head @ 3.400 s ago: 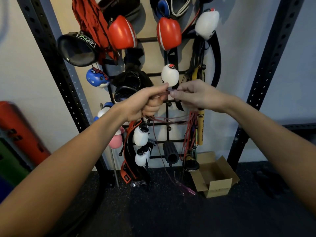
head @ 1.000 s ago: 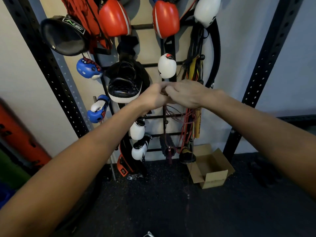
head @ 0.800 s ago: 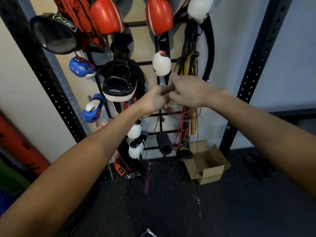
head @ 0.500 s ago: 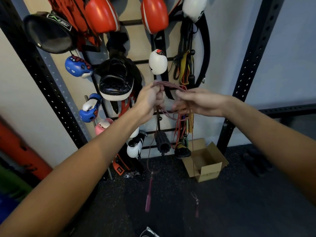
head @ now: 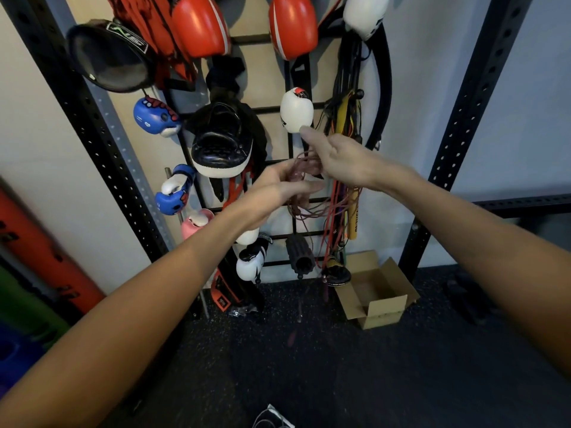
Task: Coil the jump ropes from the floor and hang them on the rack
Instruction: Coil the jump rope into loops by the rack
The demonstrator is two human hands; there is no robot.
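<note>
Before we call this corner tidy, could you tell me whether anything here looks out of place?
Yes. An open cardboard box sits on the floor below the rack, flaps splayed. The jump rope between the left hand and right hand is only loosely looped, with one strand trailing towards the floor.

Gym or boxing room: wall rack at 12 o'clock hung with red boxing gloves, focus mitt; perforated steel uprights; speckled rubber floor at 6 o'clock.
</note>
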